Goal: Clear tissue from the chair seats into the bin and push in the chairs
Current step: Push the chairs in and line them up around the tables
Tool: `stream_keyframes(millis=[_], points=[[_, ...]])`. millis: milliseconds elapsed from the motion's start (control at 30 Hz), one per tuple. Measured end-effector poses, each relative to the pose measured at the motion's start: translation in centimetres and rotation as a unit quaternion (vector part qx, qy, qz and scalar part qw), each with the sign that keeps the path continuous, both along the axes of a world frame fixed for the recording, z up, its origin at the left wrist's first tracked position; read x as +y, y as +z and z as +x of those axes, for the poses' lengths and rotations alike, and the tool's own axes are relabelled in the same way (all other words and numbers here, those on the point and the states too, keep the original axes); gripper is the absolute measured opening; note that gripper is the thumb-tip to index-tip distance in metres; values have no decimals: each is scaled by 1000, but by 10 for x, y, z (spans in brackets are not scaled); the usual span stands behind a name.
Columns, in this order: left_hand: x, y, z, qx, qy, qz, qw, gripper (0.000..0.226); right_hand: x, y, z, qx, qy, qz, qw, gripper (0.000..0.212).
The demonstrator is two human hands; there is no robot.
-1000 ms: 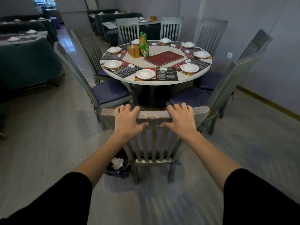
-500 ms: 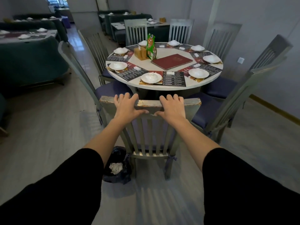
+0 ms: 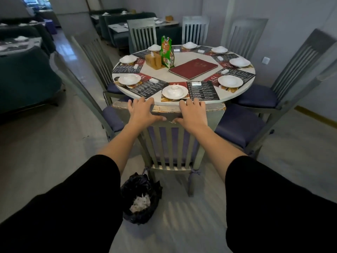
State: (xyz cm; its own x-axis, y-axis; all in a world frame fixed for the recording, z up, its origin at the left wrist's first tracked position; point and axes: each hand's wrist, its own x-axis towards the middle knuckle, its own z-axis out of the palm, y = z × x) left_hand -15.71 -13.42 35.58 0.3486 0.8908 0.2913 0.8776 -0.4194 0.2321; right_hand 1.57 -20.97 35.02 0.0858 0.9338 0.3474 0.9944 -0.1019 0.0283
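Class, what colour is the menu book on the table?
Dark red menu book, head view.

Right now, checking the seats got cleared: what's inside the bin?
Crumpled white tissue lies inside the black-lined bin. Whatever sits beneath the tissue, and the bin's bottom, is covered.

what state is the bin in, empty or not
Not empty: crumpled white tissue lies inside the black-lined bin beside the chair.

Restaurant dining room, round table (image 3: 184,73) set with plates (image 3: 175,92), red menu (image 3: 193,68), probably booths (image 3: 127,24) behind
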Motion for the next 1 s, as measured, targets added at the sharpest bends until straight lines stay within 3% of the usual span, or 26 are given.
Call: stream_keyframes(millis=[200, 1000], points=[[38, 3, -19, -1, -25, 4, 1000, 58, 38, 2, -23, 9, -35, -16, 999, 61], [53, -2, -52, -3, -64, 18, 998, 63, 35, 3, -58, 23, -65, -16, 998, 65]])
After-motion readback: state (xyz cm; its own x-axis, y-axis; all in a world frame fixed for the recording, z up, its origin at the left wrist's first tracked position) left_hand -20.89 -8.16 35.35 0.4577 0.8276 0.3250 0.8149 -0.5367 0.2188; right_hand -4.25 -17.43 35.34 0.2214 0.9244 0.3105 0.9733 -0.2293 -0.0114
